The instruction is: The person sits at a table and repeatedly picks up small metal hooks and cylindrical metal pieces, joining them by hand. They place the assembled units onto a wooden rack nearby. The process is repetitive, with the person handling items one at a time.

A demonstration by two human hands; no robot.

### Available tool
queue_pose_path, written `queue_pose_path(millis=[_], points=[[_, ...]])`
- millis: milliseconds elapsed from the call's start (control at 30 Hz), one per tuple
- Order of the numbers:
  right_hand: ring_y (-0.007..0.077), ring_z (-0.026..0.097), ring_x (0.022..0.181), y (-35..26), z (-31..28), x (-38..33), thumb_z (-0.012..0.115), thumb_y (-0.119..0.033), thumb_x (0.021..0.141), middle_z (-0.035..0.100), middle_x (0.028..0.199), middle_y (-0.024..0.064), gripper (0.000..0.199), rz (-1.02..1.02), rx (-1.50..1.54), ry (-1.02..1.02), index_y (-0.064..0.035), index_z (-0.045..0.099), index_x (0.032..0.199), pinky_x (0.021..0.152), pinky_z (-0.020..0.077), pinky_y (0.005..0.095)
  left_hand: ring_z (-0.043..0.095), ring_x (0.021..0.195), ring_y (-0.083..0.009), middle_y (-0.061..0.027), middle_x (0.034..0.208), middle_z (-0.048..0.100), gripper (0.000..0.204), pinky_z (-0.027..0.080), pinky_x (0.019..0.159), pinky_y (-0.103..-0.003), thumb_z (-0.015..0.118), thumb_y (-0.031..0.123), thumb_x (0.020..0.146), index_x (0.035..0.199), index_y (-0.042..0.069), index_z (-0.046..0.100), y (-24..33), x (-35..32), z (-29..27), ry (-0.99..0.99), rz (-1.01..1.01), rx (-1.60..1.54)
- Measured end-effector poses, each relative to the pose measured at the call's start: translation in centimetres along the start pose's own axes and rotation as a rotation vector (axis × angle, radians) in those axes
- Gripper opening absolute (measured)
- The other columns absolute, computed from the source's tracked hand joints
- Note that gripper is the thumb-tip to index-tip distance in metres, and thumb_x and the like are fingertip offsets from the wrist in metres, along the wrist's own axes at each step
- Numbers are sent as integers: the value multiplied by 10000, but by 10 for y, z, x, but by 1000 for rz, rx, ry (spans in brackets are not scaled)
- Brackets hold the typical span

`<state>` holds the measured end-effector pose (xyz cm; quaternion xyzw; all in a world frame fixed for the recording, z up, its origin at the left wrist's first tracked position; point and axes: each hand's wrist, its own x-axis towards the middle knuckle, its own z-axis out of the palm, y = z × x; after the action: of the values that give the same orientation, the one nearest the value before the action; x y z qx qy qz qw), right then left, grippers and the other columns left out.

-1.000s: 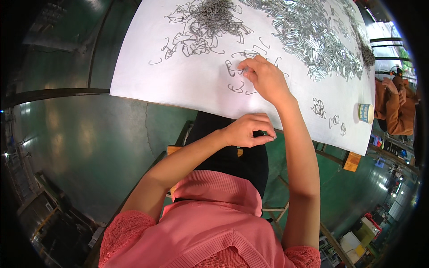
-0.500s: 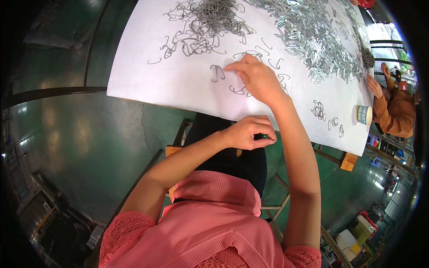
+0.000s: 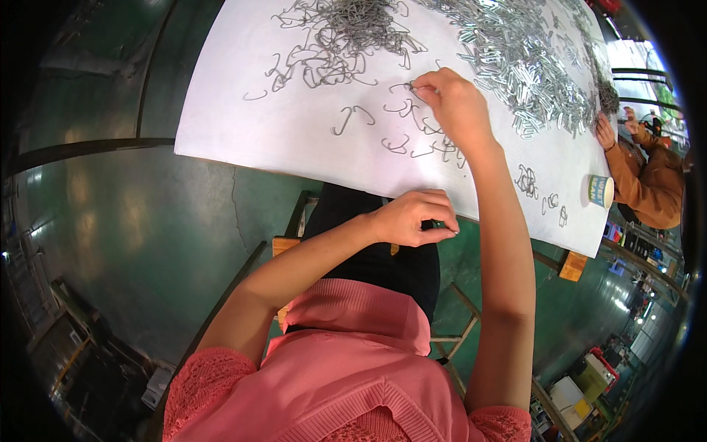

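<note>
My right hand (image 3: 458, 110) reaches over the white table (image 3: 258, 132). Its thumb and forefinger are pinched on one end of a bent wire hook (image 3: 398, 86). More loose wire hooks (image 3: 395, 145) lie scattered below and left of that hand, and two hooks (image 3: 353, 118) sit apart from them toward the left. A dense heap of dark wire hooks (image 3: 357, 26) stands farther off. In front of the table edge, over my lap, my left hand (image 3: 414, 218) is curled with thumb and fingers closed. Whatever its fingertips may hold is too small to make out.
Shiny small metal pieces (image 3: 515, 66) spread in a large pile at the far right. Small clusters of hooks (image 3: 526, 180) and a paper cup (image 3: 599, 191) are near the right edge. Beyond the cup, another person's brown sleeve (image 3: 648, 188) and hands show at the table.
My right hand has moved right and away from me, and its fingers now pinch a hook. The hooks it was at lie apart on the left. My left hand has hardly moved.
</note>
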<state>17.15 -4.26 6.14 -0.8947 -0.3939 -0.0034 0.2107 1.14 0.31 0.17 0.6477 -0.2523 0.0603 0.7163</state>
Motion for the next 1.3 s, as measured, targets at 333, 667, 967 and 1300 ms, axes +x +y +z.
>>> queue_pose_path(millis=[333, 667, 967, 1300], points=[[241, 657, 791, -46, 19, 6, 715, -209, 780, 674, 842, 76, 139, 137, 164, -344, -97, 709, 862, 698, 506, 366, 609, 845, -252, -70, 911, 654, 160, 483, 746, -350, 724, 24, 761, 908, 49, 668, -3, -3, 1, 22, 18, 2], [302, 641, 788, -62, 48, 7, 634, -187, 842, 675, 822, 120, 139, 65, -79, -258, -57, 654, 885, 715, 506, 413, 616, 952, -293, -117, 1062, 649, 273, 488, 811, -373, 707, 37, 776, 1044, 46, 658, 3, -8, 2, 15, -116, 83], [68, 529, 624, -3, -39, -42, 600, -40, 845, 682, 851, 58, 56, 374, 959, -259, -9, 634, 877, 545, 412, 204, 612, 836, -213, -60, 842, 674, 103, 482, 770, -325, 723, 9, 763, 853, 40, 684, 27, 12, 11, 49, -99, 200], [120, 659, 730, -10, -122, -183, 714, -131, 828, 700, 856, 84, 232, 572, 1221, 267, 26, 675, 994, 576, 481, 208, 637, 781, -147, -57, 865, 709, 111, 489, 735, -287, 716, 91, 797, 906, 67, 720, 64, 34, 23, 74, -249, 332]])
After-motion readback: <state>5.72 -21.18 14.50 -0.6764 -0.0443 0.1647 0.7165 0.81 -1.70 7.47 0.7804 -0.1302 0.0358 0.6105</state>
